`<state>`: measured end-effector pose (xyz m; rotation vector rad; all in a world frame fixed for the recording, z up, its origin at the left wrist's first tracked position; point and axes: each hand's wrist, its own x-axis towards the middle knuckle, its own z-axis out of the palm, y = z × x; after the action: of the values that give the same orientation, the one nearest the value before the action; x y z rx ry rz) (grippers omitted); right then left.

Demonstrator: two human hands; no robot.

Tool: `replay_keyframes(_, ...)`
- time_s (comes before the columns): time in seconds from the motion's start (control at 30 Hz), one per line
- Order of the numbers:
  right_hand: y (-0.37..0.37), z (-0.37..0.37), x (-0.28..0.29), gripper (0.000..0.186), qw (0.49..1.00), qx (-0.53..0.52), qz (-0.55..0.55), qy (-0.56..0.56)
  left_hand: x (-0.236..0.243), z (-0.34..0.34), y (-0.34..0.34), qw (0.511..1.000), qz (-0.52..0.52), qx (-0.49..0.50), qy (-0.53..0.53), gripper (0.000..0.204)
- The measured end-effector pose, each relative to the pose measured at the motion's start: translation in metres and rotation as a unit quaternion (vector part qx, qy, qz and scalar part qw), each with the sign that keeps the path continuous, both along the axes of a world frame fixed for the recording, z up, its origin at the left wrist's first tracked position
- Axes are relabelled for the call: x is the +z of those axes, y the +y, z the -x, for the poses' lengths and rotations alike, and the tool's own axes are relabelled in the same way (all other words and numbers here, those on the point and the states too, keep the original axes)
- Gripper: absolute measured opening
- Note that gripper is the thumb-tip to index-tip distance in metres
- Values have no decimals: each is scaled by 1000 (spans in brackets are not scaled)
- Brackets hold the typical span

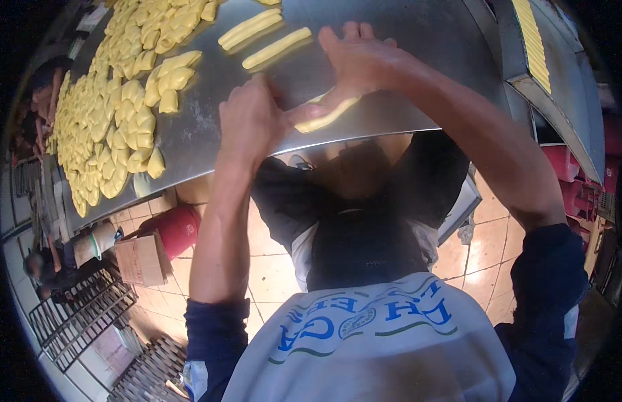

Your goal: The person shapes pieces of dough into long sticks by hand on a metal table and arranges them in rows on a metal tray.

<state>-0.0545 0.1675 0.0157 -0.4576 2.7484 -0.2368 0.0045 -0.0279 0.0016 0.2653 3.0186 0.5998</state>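
"While both hands are down at the worktop (435, 33), which piece are they on?"

"That yellow dough strip (328, 118), lying near the front edge, partly covered by the hands."

"And the grip?"

"The right hand (361, 60) has its fingers spread and reaching forward, not clamped on anything. The left hand (249, 115) is curled; I can't tell from here whether its fingers are closed on dough."

"So which step is this?"

"Shaping or pressing one strip, I'd say. Two smooth strips (251, 29) (277, 48) lie just beyond, and loose dough pieces (106, 100) crowd the left side."

"What does the next move ask?"

"Even pressure along the strip's length, I'd judge, keeping it clear of that front edge."
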Motion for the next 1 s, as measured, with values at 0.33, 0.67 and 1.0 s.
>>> replay_keyframes(0.33,19,15,-6,108,996,-74,-29,-37,2,-7,-8,999,29,11,38,64)
replay_keyframes(0.67,46,-13,2,47,991,-76,104,-16,-14,-9,-22,991,-10,68,114,55)
replay_keyframes(1.0,25,-20,-12,34,977,29,209,11,-14,-13,-23,993,-33,64,90,51)
